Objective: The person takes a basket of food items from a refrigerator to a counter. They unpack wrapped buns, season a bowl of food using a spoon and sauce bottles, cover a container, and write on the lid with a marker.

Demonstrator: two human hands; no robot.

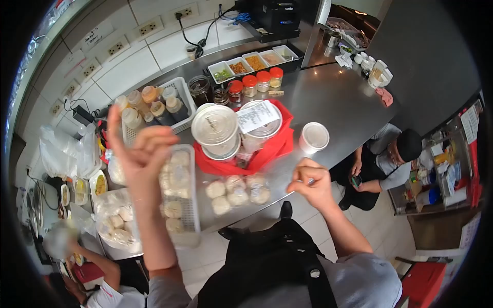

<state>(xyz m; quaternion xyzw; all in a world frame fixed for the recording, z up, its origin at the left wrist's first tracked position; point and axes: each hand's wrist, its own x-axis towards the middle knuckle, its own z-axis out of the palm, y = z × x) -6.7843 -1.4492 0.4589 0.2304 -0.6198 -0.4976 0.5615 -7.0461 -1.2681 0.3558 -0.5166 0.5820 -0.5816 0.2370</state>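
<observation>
My left hand (141, 149) is raised above the counter's left part, index finger stretched out, the other fingers bent and apart, with nothing in it. My right hand (312, 180) is closed in a pinch near the counter's front edge; a small thing shows at its fingers, too small to name. Between the hands, a red bag (283, 134) lies opened around stacked lidded tubs (214, 126), with a printed receipt (258, 117) on top. A lidded white cup (314, 137) stands just beyond my right hand. Bagged pale dough balls (237, 191) lie in front of the red bag.
A basket of squeeze bottles (179, 87), red-lidded jars (249, 85) and a topping tray (238, 65) line the back. A long white basket (193, 205) holds more dough balls. One person (380, 169) sits at the right; another (110, 277) is at the lower left.
</observation>
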